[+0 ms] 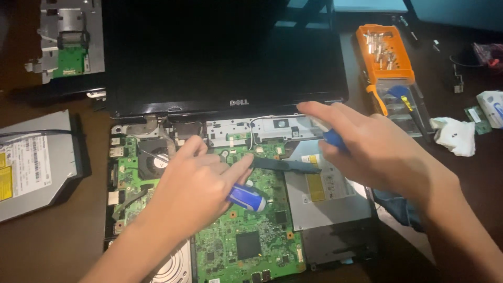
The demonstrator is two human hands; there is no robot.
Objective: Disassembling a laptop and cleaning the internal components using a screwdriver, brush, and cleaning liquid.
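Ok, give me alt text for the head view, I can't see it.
Left hand grips a blue-handled screwdriver over an opened laptop's green motherboard; right hand holds another blue-handled tool above the optical drive. An orange bit case sits upper right.

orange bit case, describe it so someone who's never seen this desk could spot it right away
Start at the open laptop with its dark screen in the middle of the brown table. Just past the screen's upper right corner lies the bit case. It is the only bright orange thing there, a long tray of small metal bits, with a white cloth to its right.
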